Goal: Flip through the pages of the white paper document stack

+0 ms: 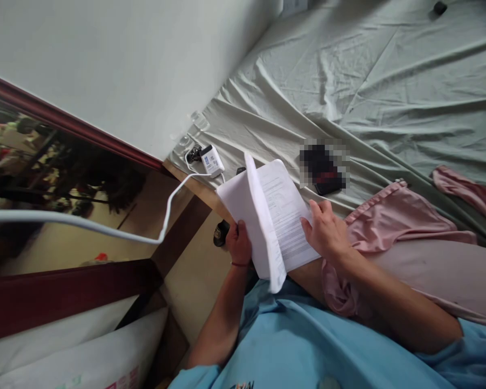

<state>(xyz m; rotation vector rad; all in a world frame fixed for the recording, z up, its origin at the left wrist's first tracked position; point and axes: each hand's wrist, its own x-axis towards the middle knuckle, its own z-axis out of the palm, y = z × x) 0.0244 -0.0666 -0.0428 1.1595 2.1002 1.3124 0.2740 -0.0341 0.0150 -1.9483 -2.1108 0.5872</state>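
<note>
A stack of white printed paper sheets (267,216) rests on my lap at the bed's edge, its upper pages lifted and curling. My left hand (238,243) is closed on the left edge of the sheets, a thin red band on its wrist. My right hand (326,227) lies with fingers flat and spread on the printed page at the right side. I wear a light blue top (308,346).
A pale green bedsheet (368,81) covers the bed. A dark phone-like thing (324,167), blurred, lies beyond the paper. Pink cloth (392,221) is beside my right arm. A white charger (211,160) and cable (105,229) sit at the bed's edge, with white pillows (73,351) lower left.
</note>
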